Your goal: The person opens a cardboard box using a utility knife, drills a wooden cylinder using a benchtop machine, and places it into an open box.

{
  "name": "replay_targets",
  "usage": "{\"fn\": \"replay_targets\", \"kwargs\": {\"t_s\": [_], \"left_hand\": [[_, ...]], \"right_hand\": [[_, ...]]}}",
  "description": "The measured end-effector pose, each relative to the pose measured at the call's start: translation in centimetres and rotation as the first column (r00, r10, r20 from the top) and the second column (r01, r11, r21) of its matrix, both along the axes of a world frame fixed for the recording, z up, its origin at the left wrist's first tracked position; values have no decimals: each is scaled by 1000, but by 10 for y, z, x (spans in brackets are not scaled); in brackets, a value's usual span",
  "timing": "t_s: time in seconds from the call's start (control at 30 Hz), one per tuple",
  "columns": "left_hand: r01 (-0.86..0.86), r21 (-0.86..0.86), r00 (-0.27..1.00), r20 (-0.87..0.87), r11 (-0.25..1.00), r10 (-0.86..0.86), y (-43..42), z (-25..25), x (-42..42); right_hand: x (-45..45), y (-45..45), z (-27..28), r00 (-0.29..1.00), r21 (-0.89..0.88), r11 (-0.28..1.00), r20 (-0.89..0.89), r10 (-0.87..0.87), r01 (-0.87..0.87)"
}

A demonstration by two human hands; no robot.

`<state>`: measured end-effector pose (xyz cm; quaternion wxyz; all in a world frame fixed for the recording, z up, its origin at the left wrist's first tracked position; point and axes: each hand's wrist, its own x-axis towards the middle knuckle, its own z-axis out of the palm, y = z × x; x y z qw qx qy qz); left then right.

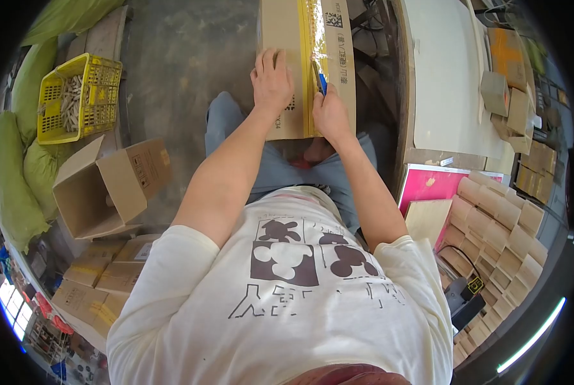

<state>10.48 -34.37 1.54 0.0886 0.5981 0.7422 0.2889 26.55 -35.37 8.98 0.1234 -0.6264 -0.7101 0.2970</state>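
Observation:
A closed cardboard box [288,122] stands between my knees, with shiny yellow packing tape [308,38] running lengthwise along its top seam. My left hand [272,82] rests on the box top, left of the tape, fingers bent against the cardboard and holding nothing. In my right hand [331,117] is a blue utility knife [323,84], gripped near the tape's right side. Its blade end points away from me and lies over the tape. Whether the blade cuts into the tape cannot be made out.
At left are a yellow plastic crate [80,133] holding small pale pieces, an open cardboard box [101,192] and green sacks [11,179]. A pale tabletop [450,83] runs along my right. Stacked wooden pieces [498,224] and more cartons [107,276] stand nearby.

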Motion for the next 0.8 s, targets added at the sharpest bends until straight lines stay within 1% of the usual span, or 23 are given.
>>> {"fn": "replay_targets", "kwargs": {"t_s": [0.07,0.23,0.33,0.5,0.77,0.8], "left_hand": [[2,7,1000,-8,1000,-2,-2,-1,1],[14,52,1000,-11,999,-13,-1,-5,0],[2,25,1000,-26,1000,-1,0,-5,1],[5,44,1000,-28,999,-4,1,-7,1],[22,75,999,-32,997,-19,-1,-11,0],[20,72,999,-33,997,-18,0,-12,0]], "right_hand": [[1,-7,5,1000,-41,999,21,-14,15],[4,-27,15,999,-55,998,41,-13,15],[10,-42,12,999,-53,998,42,-16,19],[14,-62,16,998,-63,997,60,-32,35],[21,-100,21,995,-157,984,73,-70,81],[24,-105,18,996,-126,990,63,-62,70]]}}
